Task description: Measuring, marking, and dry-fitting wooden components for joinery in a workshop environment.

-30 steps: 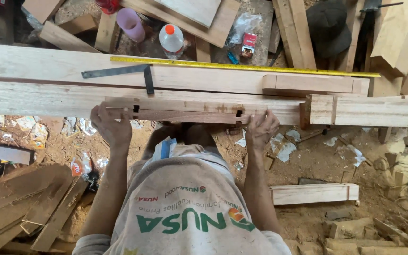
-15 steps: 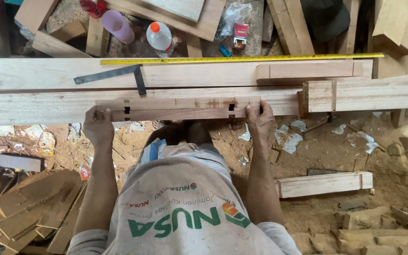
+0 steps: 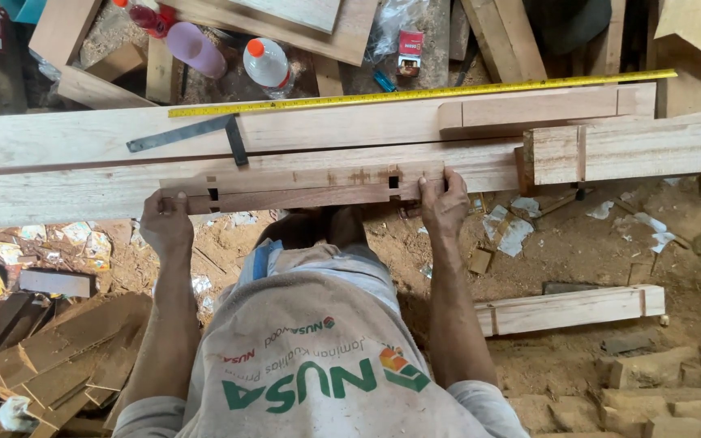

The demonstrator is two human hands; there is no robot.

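Both hands on a notched rail (image 3: 302, 188) lying along the near edge of the plank worktop (image 3: 58, 191). Left hand (image 3: 165, 225) clasps its left end, right hand (image 3: 443, 203) its right end. Step, likely: seating or shifting it; next needs both ends moved evenly. Fingertips hidden behind wood. Square (image 3: 196, 138) and tape (image 3: 415, 94) lie beyond.

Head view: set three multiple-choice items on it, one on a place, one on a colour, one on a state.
1. Where is the square?
A. on the plank
B. on the ground
C. in a hand

2. What colour is the tape?
A. red
B. yellow
C. blue

3. How is the notched bar held?
A. by the left hand alone
B. by no hand
C. by both, with the right hand at its other end

A: it lies flat on the wood. B: a yellow strip. C: a hand grips each end.
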